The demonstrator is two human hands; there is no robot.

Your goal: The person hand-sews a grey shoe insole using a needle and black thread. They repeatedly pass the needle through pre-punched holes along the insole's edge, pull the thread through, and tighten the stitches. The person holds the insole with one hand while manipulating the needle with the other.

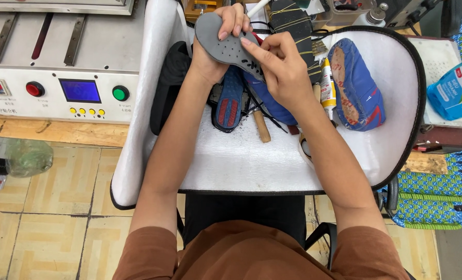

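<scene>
My left hand (226,31) grips a grey perforated insole (218,41) by its far end, held tilted above the white padded work surface (241,161). The fingers of my right hand (277,65) pinch the insole's near right edge, the index finger lying along it. Under my hands lie a dark blue shoe sole with red tread (229,103) and a blue shoe upper (272,103) with black laces. A wooden tool handle (262,126) sticks out below my right wrist.
A blue shoe (358,85) lies sole-up at the right, a glue tube (327,85) beside it. A black shoe piece (171,78) rests at the left. A grey machine (60,72) with red and green buttons stands at the left. A blue pouch (456,88) sits far right.
</scene>
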